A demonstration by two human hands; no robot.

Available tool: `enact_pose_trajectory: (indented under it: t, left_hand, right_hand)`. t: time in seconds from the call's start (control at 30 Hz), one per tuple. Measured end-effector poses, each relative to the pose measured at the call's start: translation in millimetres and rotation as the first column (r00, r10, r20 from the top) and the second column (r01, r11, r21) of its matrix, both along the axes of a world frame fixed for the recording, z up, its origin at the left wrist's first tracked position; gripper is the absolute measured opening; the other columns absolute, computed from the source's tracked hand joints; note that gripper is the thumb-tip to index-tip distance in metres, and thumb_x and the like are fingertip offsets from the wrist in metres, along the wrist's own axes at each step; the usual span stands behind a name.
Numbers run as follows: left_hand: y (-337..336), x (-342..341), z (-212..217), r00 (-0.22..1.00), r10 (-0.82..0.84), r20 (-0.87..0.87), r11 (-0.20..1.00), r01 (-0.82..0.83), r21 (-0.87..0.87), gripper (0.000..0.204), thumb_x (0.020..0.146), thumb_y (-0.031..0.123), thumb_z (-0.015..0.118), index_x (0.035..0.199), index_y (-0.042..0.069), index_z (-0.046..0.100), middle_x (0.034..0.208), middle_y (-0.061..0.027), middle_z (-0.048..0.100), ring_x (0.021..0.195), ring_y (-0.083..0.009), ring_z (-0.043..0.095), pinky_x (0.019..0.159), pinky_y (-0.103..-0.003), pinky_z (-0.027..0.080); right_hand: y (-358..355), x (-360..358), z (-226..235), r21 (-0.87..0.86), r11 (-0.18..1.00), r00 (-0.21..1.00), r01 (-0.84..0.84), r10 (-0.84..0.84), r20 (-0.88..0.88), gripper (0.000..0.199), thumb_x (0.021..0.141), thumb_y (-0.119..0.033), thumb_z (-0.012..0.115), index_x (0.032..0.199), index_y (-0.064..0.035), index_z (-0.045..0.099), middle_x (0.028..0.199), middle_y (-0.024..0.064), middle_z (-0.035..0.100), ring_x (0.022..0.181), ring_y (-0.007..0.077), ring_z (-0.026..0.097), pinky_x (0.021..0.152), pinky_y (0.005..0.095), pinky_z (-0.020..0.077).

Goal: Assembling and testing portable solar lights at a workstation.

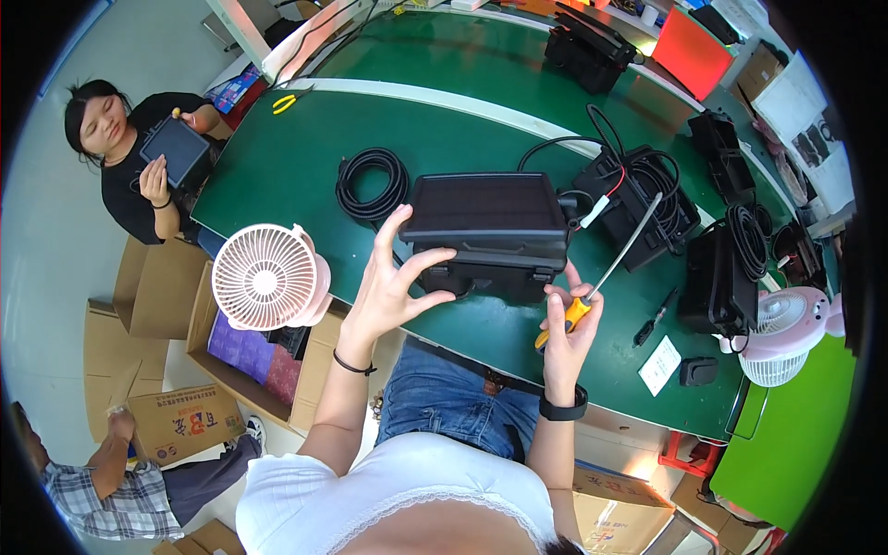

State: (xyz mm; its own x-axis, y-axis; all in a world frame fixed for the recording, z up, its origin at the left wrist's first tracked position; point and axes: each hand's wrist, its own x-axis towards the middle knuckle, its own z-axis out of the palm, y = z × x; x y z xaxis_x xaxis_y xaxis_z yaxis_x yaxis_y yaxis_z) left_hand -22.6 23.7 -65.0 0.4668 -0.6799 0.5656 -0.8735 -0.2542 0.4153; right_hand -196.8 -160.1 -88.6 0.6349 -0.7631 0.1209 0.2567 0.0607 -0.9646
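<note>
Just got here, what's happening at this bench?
Someone at the green table has their left hand spread against the left side of a black box. Their right hand grips a yellow-handled screwdriver near the box's right side, the blade pointing away from it. Off to the left, a co-worker holds a dark flat panel.

Green worktop (287, 176); pale floor (55, 277) past left edge; white post (242, 37) near far-left corner; warm glow (646, 46) by far edge.
</note>
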Motion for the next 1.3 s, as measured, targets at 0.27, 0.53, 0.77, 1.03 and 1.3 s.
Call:
enact_pose_trajectory:
  t: [0.27, 0.53, 0.77, 1.03, 1.3]
  left_hand:
    - [-18, 16, 21, 0.985, -0.039, -0.167, 0.999, 0.038, -0.009, 0.069, 0.061, 0.034, 0.09, 0.123, 0.023, 0.063, 0.155, -0.019, 0.022, 0.139, -0.0447, 0.034, 0.11, -0.052, 0.038]
    - [-18, 16, 19, 0.966, -0.045, -0.253, 0.999, 0.041, -0.022, 0.068, 0.061, 0.033, 0.09, 0.123, 0.024, 0.063, 0.156, -0.0175, 0.021, 0.141, -0.0435, 0.032, 0.11, -0.054, 0.038]
    - [-15, 20, 18, 0.954, -0.097, -0.285, 0.995, 0.09, -0.036, 0.068, 0.062, 0.034, 0.09, 0.124, 0.023, 0.063, 0.157, -0.0171, 0.02, 0.142, -0.043, 0.031, 0.109, -0.053, 0.038]
    - [-19, 28, 7, 0.929, -0.156, -0.337, 0.986, 0.123, -0.115, 0.067, 0.059, 0.032, 0.092, 0.118, 0.015, 0.066, 0.156, -0.0167, 0.017, 0.142, -0.0414, 0.03, 0.112, -0.053, 0.036]
    - [-20, 27, 9, 0.923, -0.153, -0.354, 0.987, 0.123, -0.107, 0.068, 0.057, 0.03, 0.094, 0.117, 0.013, 0.067, 0.157, -0.017, 0.017, 0.141, -0.0386, 0.032, 0.112, -0.05, 0.036]
  right_hand:
    - [4, 11, 11, -0.137, 0.99, 0.99, -0.025, 0.006, -0.14, 0.02, 0.095, -0.001, 0.056, 0.111, -0.0065, 0.045, 0.133, 0.0116, 0.052, 0.086, 0.008, 0.058, 0.057, 0.0178, 0.0479]
    - [-4, 13, 33, 0.124, 0.978, 0.986, -0.169, 0.169, 0.01, 0.021, 0.092, 0.004, 0.057, 0.11, -0.0037, 0.048, 0.128, 0.0079, 0.051, 0.079, 0.0063, 0.055, 0.053, 0.0179, 0.0473]
    - [-28, 13, 42, 0.115, 0.96, 0.957, -0.254, 0.232, 0.172, 0.028, 0.09, 0.004, 0.061, 0.109, -0.0115, 0.047, 0.137, 0.0177, 0.053, 0.101, 0.011, 0.06, 0.064, 0.0179, 0.0514]
    - [-32, 51, 32, -0.192, 0.981, 0.993, 0.039, -0.017, 0.113, 0.034, 0.081, 0.002, 0.075, 0.099, -0.0077, 0.049, 0.121, 0.0122, 0.061, 0.082, 0.0072, 0.052, 0.077, 0.0242, 0.0468]
    - [-27, 64, 41, -0.399, 0.901, 0.984, 0.172, -0.142, 0.104, 0.021, 0.085, 0.004, 0.07, 0.086, -0.0033, 0.051, 0.085, 0.0047, 0.066, 0.075, 0.007, 0.057, 0.069, 0.022, 0.0472]
